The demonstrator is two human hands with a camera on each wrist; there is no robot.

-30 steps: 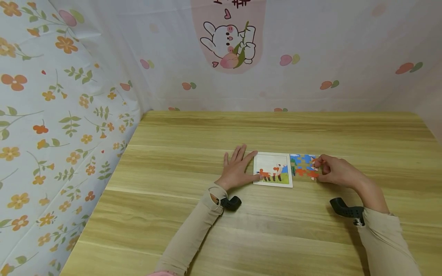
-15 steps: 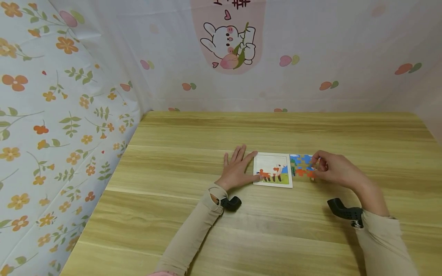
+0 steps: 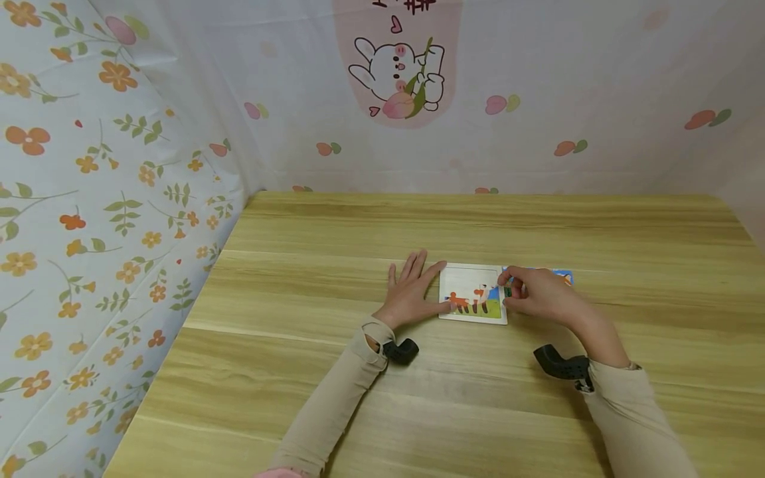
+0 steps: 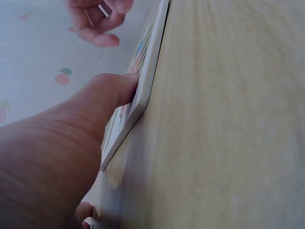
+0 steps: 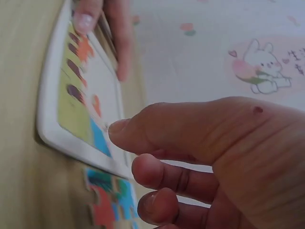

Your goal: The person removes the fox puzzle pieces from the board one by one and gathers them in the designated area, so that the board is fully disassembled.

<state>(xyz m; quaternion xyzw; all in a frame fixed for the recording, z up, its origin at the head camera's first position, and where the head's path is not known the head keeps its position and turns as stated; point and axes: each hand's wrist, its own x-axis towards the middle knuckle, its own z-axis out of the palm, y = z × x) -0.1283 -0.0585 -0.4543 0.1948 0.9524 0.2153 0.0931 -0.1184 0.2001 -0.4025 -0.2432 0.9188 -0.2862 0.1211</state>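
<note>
My left hand [image 3: 409,299] lies at the left side of a square white-framed jigsaw tray [image 3: 472,322], its fingers spread on the table and its thumb [image 4: 121,90] pressing on the frame's near-left corner. Inside the tray, fitted puzzle pieces [image 3: 491,309] show an orange-and-white animal with dark legs on green. My right hand [image 3: 546,297] hovers at the tray's right edge with thumb and index finger bent toward each other. Its thumb [image 5: 131,136] hides the index fingertip in the right wrist view, and I cannot tell whether a piece is between them. Loose jigsaw pieces [image 5: 107,202] lie beneath this hand.
More of the loose pieces [image 3: 563,273] stick out beyond the right hand. The wooden table [image 3: 466,398] runs back to a white printed curtain [image 3: 287,99], with a flowered cloth [image 3: 119,239] on the left. Black mounts [image 3: 562,362] are strapped to both wrists.
My right hand has moved left from the far side of the loose pieces to the tray's right edge, now covering most of them. The left hand and tray have stayed put.
</note>
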